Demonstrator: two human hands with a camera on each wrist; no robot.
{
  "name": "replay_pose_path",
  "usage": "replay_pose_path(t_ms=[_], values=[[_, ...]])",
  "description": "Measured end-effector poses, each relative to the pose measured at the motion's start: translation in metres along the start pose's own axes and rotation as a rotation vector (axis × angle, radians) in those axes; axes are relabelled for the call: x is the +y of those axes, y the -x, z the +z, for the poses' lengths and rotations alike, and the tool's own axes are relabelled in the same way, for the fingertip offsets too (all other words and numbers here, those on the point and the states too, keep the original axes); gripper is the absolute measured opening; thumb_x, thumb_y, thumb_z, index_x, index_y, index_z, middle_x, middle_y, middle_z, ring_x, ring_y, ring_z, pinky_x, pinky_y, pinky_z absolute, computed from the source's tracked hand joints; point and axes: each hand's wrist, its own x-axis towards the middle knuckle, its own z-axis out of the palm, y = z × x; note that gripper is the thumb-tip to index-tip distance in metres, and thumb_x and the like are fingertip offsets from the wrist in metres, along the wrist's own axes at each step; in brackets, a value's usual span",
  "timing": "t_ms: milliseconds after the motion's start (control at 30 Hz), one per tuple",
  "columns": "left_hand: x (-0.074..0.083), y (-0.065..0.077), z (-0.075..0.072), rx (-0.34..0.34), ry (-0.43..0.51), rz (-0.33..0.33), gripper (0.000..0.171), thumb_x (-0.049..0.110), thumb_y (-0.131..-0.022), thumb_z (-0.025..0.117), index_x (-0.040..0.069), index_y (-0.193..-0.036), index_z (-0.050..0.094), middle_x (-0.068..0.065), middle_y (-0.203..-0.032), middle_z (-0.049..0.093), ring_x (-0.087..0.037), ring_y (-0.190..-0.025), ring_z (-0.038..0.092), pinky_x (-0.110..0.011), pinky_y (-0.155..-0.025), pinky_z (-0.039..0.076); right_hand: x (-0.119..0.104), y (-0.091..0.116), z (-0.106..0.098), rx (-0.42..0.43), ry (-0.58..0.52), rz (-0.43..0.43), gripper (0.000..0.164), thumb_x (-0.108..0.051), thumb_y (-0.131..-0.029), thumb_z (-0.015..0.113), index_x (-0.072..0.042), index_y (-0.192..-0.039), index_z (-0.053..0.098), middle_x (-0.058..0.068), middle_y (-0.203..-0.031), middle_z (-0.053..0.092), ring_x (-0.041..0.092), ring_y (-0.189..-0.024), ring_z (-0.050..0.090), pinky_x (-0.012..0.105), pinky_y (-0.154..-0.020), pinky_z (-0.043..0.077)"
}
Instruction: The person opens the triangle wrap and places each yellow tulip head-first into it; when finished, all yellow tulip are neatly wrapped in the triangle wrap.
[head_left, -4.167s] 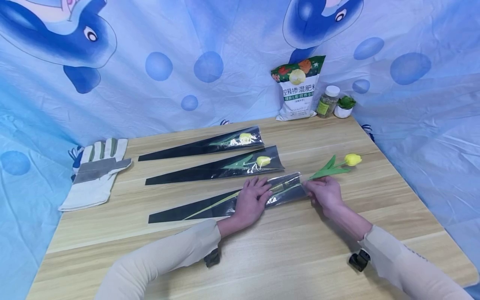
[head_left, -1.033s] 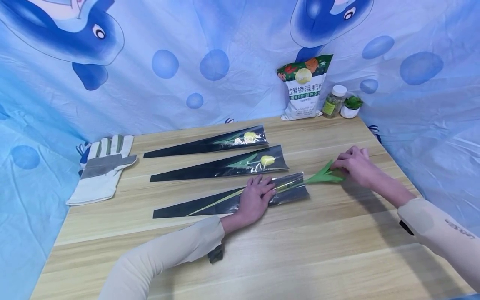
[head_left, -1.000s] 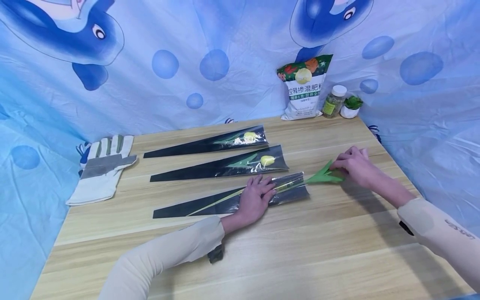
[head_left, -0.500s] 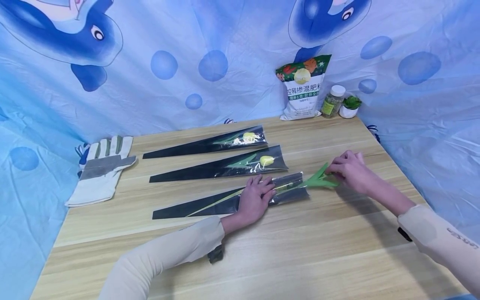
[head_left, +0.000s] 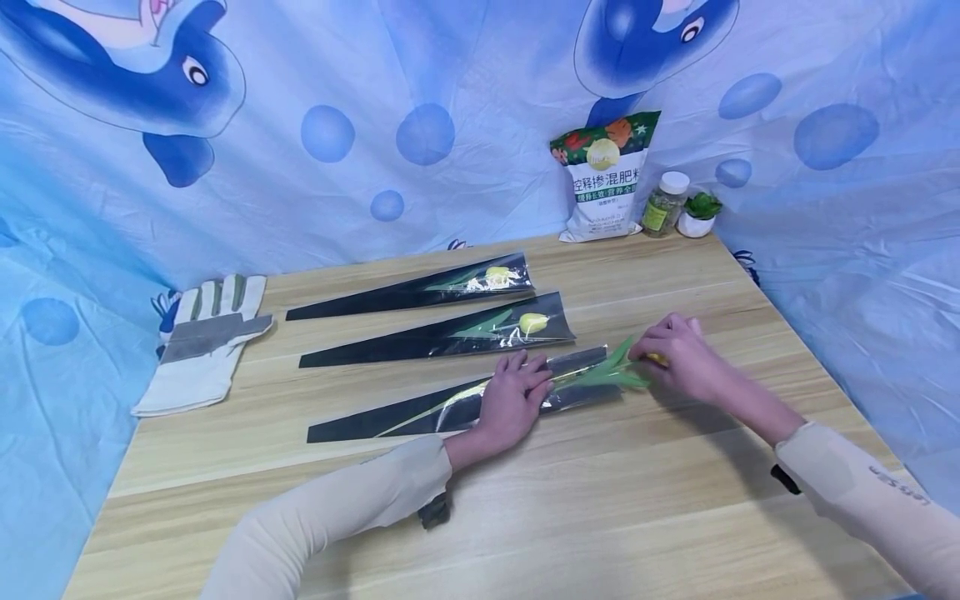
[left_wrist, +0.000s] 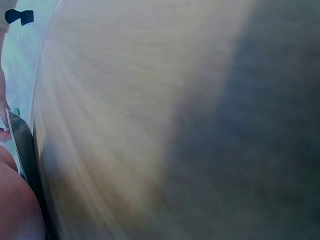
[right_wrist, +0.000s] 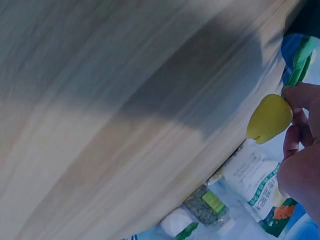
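Observation:
My left hand (head_left: 512,402) rests with spread, extended fingers on the nearest black-and-clear flower sleeve (head_left: 341,429), which lies flat on the table. Between thumb and fingers, my right hand (head_left: 681,357) pinches a yellow tulip (right_wrist: 270,119) just under its bloom. The tulip's stem lies along the sleeve, and its green leaves (head_left: 596,377) overlap the sleeve's wide right end. In the head view the bloom is mostly hidden by the right fingers. The left wrist view shows only part of the left hand (left_wrist: 20,207) beside the sleeve's dark edge (left_wrist: 25,145).
Behind lie a middle sleeve (head_left: 390,347) and a far sleeve (head_left: 397,297), each with a yellow tulip inside. A work glove (head_left: 202,342) lies at the left. A fertilizer bag (head_left: 603,187), a jar (head_left: 663,208) and a small potted plant (head_left: 699,218) stand at the back right.
My right hand has shifted its hold from the stem to below the bloom and moved left, sliding the tulip further into the sleeve. The left hand stays in place.

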Motion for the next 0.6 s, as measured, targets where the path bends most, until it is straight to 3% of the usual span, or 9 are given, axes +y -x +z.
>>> replay_pose_path(t_ms=[367,600], values=[[0.003,-0.002,0.002,0.028,-0.016,0.035,0.022,0.012,-0.091,0.072,0.001,-0.109,0.076,-0.016,-0.128,0.064,-0.045,-0.128,0.051,-0.057,-0.113,0.031,-0.012,0.0,0.02,0.103,-0.107,0.04,0.038,0.014,-0.062,0.083,-0.011,-0.083,0.065,-0.002,-0.079,0.068,0.016,-0.078,0.044,0.038,-0.074,0.027],[0.003,-0.002,0.003,0.008,0.008,0.024,0.023,0.015,-0.093,0.072,0.002,-0.111,0.075,-0.014,-0.13,0.064,-0.043,-0.13,0.049,-0.055,-0.114,0.029,-0.013,0.0,0.035,0.159,-0.178,0.044,0.042,0.018,-0.06,0.083,-0.008,-0.086,0.063,0.002,-0.083,0.07,0.018,-0.079,0.047,0.04,-0.078,0.03]])
